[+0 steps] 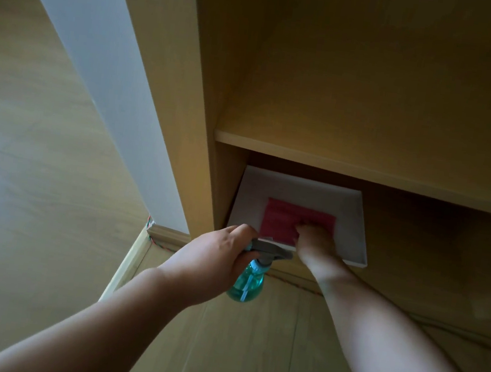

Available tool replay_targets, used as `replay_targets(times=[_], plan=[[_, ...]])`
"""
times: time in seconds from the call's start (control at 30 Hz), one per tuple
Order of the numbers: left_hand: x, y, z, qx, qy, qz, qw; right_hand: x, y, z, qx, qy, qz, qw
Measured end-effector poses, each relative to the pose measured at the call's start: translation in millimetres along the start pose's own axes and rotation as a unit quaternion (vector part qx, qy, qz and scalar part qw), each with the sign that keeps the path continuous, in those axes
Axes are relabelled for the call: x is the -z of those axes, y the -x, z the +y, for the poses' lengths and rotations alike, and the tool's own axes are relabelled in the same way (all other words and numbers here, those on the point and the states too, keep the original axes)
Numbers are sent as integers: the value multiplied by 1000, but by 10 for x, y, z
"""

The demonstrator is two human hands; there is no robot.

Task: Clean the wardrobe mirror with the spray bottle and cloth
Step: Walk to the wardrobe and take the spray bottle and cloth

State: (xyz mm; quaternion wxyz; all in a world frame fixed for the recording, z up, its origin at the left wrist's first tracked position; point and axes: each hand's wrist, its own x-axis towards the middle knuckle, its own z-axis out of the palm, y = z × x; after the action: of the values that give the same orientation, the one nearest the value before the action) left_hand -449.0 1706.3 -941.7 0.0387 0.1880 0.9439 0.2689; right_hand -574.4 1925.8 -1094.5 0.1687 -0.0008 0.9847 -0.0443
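Spray bottle (pixel 245 282) in left hand (pixel 212 262), right hand (pixel 313 241) on pink cloth (pixel 286 219)

We look down into a wooden wardrobe. A wooden shelf (pixel 365 170) runs across it, and we see nothing lying on it. Below it, in the lower compartment, a shallow white tray (pixel 252 193) sits at the left, against the wardrobe's side wall. A folded pink cloth (pixel 283 219) lies flat inside the tray. Nearest us is the pale wood floor (pixel 246 357).
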Motion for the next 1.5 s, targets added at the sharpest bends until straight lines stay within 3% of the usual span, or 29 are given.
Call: replay_targets(times=[0.17,0.37,0.5,0.63,0.8,0.93,1.03,1.2,1.5], plan=[[19,39,-23,0,-4,-4,1000,7,23,-59,-23,1,38,999],[-13,6,-7,8,-25,-26,999,193,319,131,44,-2,141,989],[-78,-50,52,-11,-46,-33,998,291,625,244,85,-119,185,972],[-135,-136,158,-83,-46,-13,995,421,1030,245,127,-300,220,920],[-242,-227,420,-93,-63,-67,991,739,1451,297,149,-440,171,869],[-248,-234,643,-115,-43,-84,989,1061,1657,303,169,-473,202,841],[-177,-221,826,-151,24,-55,987,1259,1832,327,206,-486,194,827],[17,-220,1113,-211,40,-2,977,1589,2103,488,248,-495,209,806],[690,-509,1770,-240,38,38,969,2381,2254,579,245,-529,270,766]])
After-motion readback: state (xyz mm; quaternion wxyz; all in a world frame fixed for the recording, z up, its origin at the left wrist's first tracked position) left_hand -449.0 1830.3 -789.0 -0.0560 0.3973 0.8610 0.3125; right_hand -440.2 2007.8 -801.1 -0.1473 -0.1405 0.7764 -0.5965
